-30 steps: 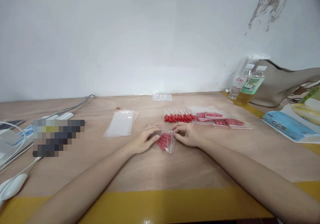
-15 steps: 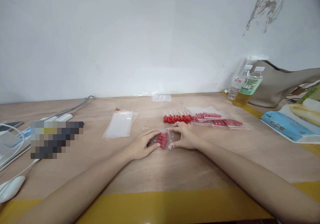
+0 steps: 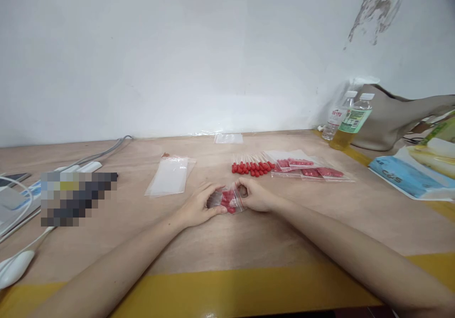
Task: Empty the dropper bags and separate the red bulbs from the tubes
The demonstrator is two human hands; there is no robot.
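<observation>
A small clear zip bag (image 3: 230, 207) with several red pieces inside lies between my hands at the middle of the table. My left hand (image 3: 203, 205) grips its left side, thumb in front and fingers behind. At the zip edge, my right hand (image 3: 256, 195) pinches the bag with thumb and forefinger, and that end is bent. Just behind my right hand is a row of loose red-headed pieces (image 3: 251, 167) with thin pale tails. Filled zip bags (image 3: 322, 172) of red pieces lie overlapping to the right of the row.
A stack of flat clear bags (image 3: 169, 176) lies left of centre, another flat bag (image 3: 228, 139) by the wall. Two bottles (image 3: 351, 121), a grey-brown bag (image 3: 380, 119) and a blue tissue pack (image 3: 408, 178) stand at right. Cables, a power strip (image 3: 88, 167) and a white mouse (image 3: 16, 268) occupy the left.
My right hand has moved slightly left, its fingers curling closer together. The zip end of the bag has bent toward the left, and the red pieces inside look more bunched.
</observation>
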